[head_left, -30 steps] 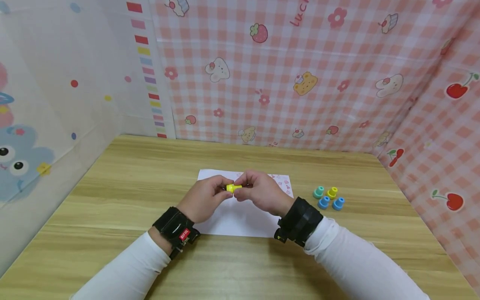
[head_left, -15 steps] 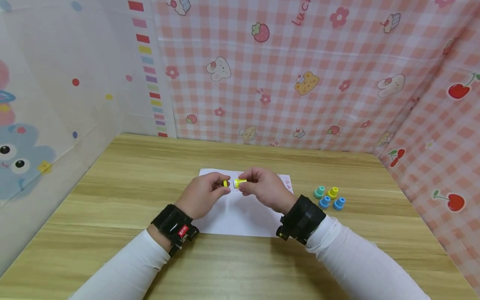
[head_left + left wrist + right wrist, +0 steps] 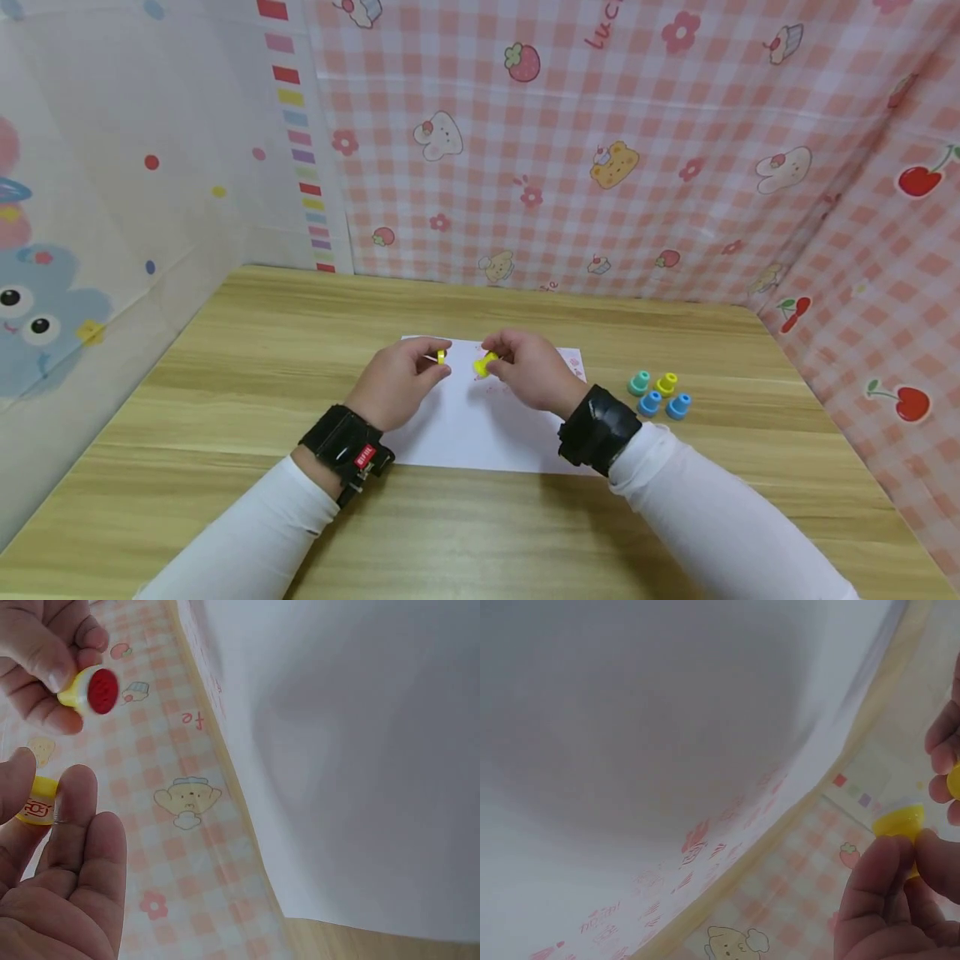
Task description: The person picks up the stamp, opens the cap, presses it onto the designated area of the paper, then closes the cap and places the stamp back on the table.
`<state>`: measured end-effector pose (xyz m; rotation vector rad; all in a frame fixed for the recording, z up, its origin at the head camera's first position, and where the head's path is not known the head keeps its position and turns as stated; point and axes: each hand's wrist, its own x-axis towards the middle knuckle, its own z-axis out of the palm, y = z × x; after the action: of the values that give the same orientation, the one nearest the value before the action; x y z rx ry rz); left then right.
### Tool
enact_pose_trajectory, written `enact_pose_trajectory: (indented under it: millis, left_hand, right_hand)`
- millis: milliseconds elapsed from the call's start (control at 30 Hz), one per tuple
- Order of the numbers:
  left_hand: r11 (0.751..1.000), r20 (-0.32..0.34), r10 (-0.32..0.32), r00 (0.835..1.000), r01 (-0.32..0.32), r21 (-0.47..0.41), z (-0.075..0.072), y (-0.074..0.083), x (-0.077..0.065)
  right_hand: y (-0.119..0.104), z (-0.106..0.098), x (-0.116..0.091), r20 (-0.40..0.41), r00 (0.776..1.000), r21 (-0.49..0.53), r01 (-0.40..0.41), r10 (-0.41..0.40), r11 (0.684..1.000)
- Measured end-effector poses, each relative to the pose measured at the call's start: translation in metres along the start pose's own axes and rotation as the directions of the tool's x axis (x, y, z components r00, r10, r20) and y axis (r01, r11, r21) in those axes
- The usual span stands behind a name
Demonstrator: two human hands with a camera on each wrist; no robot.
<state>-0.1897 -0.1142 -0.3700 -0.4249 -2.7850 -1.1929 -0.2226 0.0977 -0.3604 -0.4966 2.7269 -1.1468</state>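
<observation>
My right hand pinches a small yellow toy stamp by its handle above a white sheet of paper. In the left wrist view the red stamping face of that stamp is bare. Between thumb and fingers, my left hand holds a yellow stamp cap, with a red printed mark on it in the left wrist view. Cap and stamp are apart. Red and pink stamp prints run along the far part of the paper.
Right of the paper stand a teal stamp, another yellow stamp and two blue ones, a near blue stamp among them. The wooden table meets a pink checked cloth at its back.
The cap has come off the yellow stamp. My hands have drawn apart, the left holding the cap, while the right has tilted the stamp down toward the paper.
</observation>
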Motion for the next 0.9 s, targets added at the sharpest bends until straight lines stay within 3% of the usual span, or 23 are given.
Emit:
enact_pose_trajectory:
  millis: [200, 367, 467, 600, 900]
  left_hand:
    - [1.0, -0.001, -0.019, 1.0, 0.019, 0.013, 0.0, -0.001, 0.0]
    - [1.0, -0.001, -0.019, 1.0, 0.019, 0.021, 0.0, 0.0, 0.0]
    - [1.0, 0.001, -0.017, 1.0, 0.017, 0.019, 0.0, 0.0, 0.0]
    - [1.0, -0.002, -0.008, 1.0, 0.008, 0.008, 0.0, 0.0, 0.0]
    - [1.0, -0.007, 0.003, 1.0, -0.003, 0.019, -0.001, 0.0, 0.0]
  right_hand:
    - [0.002, 0.006, 0.009, 0.045, 0.997, -0.134, 0.062, -0.057, 0.989]
    - [0.005, 0.012, 0.015, 0.093, 0.986, -0.253, 0.157, -0.138, 0.955]
    - [0.006, 0.015, 0.018, 0.127, 0.981, -0.308, 0.181, -0.148, 0.934]
    - [0.005, 0.017, 0.019, 0.153, 0.979, -0.355, 0.18, -0.133, 0.917]
    - [0.006, 0.019, 0.02, 0.157, 0.983, -0.374, 0.146, -0.092, 0.916]
